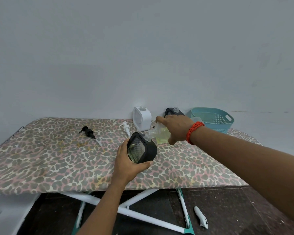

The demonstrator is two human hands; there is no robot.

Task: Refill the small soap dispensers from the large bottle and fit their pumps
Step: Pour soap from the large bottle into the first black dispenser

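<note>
My left hand (pixel 126 164) grips a black-framed small dispenser (pixel 143 149), tilted above the table, with a little yellowish liquid inside. My right hand (pixel 176 128) holds the large clear bottle (pixel 159 134) of yellow soap tipped sideways, its mouth at the dispenser's open neck. A white small dispenser (pixel 142 118) and a second black one (pixel 174 111) stand open-necked by the wall. A black pump (pixel 88 132) and a white pump (pixel 126 127) lie loose on the cloth.
The table carries a leopard-print cloth (pixel 49 158) and stands against a grey wall. Teal baskets (pixel 214 118) sit at the back right. A white handheld object (pixel 201 219) lies on the dark floor beneath, near the table's white crossed legs (pixel 134 204).
</note>
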